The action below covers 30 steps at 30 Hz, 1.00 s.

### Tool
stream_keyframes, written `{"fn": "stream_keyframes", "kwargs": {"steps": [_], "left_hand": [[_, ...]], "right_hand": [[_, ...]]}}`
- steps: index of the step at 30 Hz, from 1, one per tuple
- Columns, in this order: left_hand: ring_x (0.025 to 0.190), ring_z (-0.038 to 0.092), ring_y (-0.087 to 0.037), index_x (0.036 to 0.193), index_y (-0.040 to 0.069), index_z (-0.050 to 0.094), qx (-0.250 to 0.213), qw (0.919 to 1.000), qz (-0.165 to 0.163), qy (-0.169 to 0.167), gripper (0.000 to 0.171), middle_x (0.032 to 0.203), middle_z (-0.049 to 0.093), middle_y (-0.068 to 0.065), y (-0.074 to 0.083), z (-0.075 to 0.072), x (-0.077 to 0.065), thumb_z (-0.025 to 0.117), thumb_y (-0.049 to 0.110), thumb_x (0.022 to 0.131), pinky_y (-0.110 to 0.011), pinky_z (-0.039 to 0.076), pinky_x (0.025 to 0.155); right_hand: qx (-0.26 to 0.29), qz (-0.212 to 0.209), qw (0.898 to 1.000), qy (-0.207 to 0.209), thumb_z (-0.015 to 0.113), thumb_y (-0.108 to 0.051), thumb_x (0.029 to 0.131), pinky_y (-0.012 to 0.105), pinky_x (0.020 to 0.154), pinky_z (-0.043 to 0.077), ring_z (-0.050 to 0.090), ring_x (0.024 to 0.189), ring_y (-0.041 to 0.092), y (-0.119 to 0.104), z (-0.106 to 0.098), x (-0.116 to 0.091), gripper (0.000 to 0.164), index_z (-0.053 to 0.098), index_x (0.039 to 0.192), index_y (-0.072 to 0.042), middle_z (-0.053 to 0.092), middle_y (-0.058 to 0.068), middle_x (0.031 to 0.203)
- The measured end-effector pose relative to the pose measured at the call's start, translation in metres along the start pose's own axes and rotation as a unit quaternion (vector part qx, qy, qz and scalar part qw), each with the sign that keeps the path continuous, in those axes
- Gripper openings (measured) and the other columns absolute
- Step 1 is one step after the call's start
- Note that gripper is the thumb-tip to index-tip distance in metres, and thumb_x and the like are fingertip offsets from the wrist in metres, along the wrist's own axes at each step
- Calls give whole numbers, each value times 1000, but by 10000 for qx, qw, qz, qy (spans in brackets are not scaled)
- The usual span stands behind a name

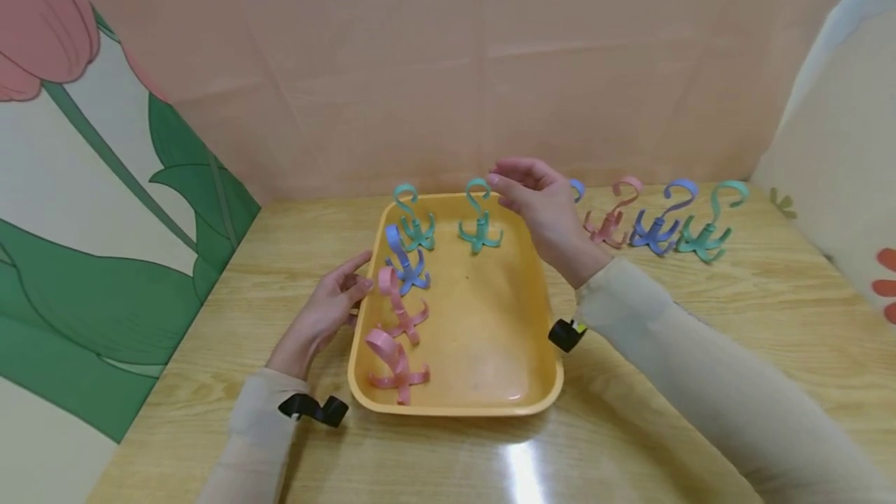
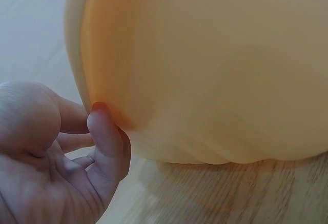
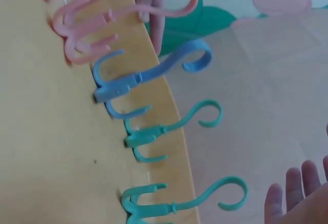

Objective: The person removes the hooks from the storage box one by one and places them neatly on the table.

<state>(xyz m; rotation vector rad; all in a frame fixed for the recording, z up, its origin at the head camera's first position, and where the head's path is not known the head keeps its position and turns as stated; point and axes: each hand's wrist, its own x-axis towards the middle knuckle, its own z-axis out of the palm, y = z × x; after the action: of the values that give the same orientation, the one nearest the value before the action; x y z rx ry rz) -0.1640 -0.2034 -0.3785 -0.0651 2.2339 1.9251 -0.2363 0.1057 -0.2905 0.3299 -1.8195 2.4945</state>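
My left hand (image 1: 332, 302) pinches the left rim of a yellow plastic tray (image 1: 483, 414); in the left wrist view the thumb and fingers meet at the tray's wall (image 2: 110, 39). My right hand (image 1: 542, 204) hangs over the tray's far right corner, holding nothing, with its fingertips beside the curl of a green rotating hook (image 1: 481, 233). In the right wrist view its fingers (image 3: 294, 185) are apart from that hook. Along the tray's left side stand another green hook (image 1: 418, 233), a blue hook (image 1: 409, 274) and two pink hooks, one farther (image 1: 406, 321), one nearer (image 1: 400, 372).
On the wooden table (image 1: 700, 333), right of the tray, stand a pink hook (image 1: 607, 225), a blue hook (image 1: 654, 233) and a green hook (image 1: 703, 239) in a row. Another blue hook (image 1: 577, 187) is mostly hidden by my right hand. A cloth-covered wall (image 1: 392, 84) rises behind.
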Motion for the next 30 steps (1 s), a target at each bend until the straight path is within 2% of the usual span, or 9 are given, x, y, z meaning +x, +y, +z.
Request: {"fn": "stream_keyframes", "kwargs": {"steps": [5,9,13,17,21,24,30], "left_hand": [[81,65,-20,159,15,33,-84,10000,-8,-5,55,110,54,-17,-1,-1,1,47,7,106,-32,59,58],[81,65,-20,159,16,33,-92,9999,8,-40,55,110,54,-17,-1,0,1,47,6,106,-32,59,58],[82,65,-20,159,16,32,-77,9999,37,-60,55,110,54,-17,-2,0,2,47,7,106,-32,59,58],[82,65,-21,159,15,32,-84,9999,42,-80,55,110,54,-17,-2,0,2,47,7,106,-32,59,57],[82,65,-20,159,15,31,-105,9999,31,-79,56,109,54,-17,-1,-1,2,46,6,106,-31,59,57],[80,64,-19,159,14,30,-121,9999,42,-92,56,108,54,-16,-1,-1,3,46,6,106,-28,57,55],[77,60,-16,159,12,28,-116,9997,87,-178,56,106,54,-16,-2,-1,3,46,6,107,-22,48,47]], "right_hand": [[-203,147,9996,153,76,-8,91,30,90,49,64,102,16,10,2,13,28,69,118,-12,66,3,119],[-392,426,9981,203,76,-11,91,36,101,44,60,115,18,19,2,23,39,64,129,-11,62,6,131],[-686,614,9957,122,74,-11,93,41,111,39,52,128,22,26,-1,29,48,58,138,-9,56,7,141],[-940,774,9925,-54,73,-10,93,42,114,35,47,133,24,35,-4,35,55,52,144,-8,52,10,145],[-1206,824,9888,-307,73,-5,92,37,111,39,50,129,24,44,-6,40,60,48,147,-6,53,13,143],[-1241,753,9884,-447,72,0,92,32,105,45,56,120,22,53,-7,42,60,48,146,-3,55,17,140],[-1083,482,9920,-436,71,6,90,28,95,51,61,110,21,70,-9,45,54,52,140,3,59,21,129]]}}
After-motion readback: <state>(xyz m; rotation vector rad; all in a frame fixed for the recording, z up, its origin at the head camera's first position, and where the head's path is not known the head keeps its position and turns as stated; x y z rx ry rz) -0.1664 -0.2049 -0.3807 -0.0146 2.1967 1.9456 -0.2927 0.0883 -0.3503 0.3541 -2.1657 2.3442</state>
